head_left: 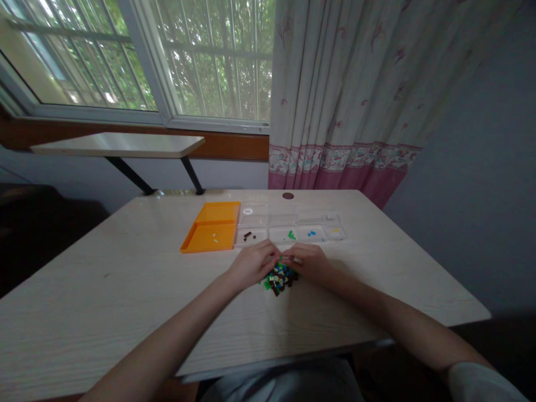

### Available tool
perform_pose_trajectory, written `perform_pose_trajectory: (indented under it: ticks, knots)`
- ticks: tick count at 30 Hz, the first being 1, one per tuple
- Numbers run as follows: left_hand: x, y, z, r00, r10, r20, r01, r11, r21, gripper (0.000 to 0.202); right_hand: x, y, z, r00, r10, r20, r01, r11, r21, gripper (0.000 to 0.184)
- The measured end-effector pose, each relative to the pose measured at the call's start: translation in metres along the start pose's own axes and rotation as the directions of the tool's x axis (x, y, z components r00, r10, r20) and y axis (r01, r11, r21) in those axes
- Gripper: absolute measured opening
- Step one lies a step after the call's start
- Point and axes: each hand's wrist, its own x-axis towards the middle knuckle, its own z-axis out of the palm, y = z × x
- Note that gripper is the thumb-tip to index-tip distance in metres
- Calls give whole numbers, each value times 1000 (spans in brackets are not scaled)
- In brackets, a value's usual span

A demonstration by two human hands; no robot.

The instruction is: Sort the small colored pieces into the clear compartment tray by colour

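Note:
A pile of small building bricks [280, 278] in green, brown, blue, white and yellow lies on the table in front of me. At its far edge my left hand [255, 263] and my right hand [310, 261] meet, fingertips pinched together. A small green brick [281, 257] shows between the fingertips of both hands; its exact shape is too small to tell. The fingers hide part of the pile.
Beyond the hands lies a clear compartment tray [268, 225], with brown bricks [247, 236], green bricks [292, 235], blue bricks [311, 233] and a yellow piece [335, 230] sorted apart. An orange tray [201, 250] to its left holds a few white pieces [215, 238]. A raised shelf [125, 144] stands back left.

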Motion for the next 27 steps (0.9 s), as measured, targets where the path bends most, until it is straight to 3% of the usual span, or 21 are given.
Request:
perform_pose_trajectory:
  ticks: [8, 12, 15, 19, 27]
  knots:
    - [0, 2, -1, 999, -7, -36, 6, 999, -47, 17, 0, 0, -2, 999, 0, -32, 1, 999, 35, 14]
    - [-2, -4, -2, 996, -65, -59, 65, 998, 8, 19, 4, 6, -7, 985, 32, -170, -26, 999, 38, 14]
    - [-3, -11, -4, 995, -100, 14, 99, 992, 82, 22, 8, 15, -17, 955, 88, -283, -90, 996, 9, 16]
    - [-3, -17, -3, 989, -74, 130, 58, 990, 125, 28, 11, 26, -27, 933, 100, -345, -122, 992, -42, 17]
    - [1, -13, 2, 972, -54, 229, 2, 975, 224, 33, 12, 26, -29, 943, 80, -323, -111, 991, -78, 17]
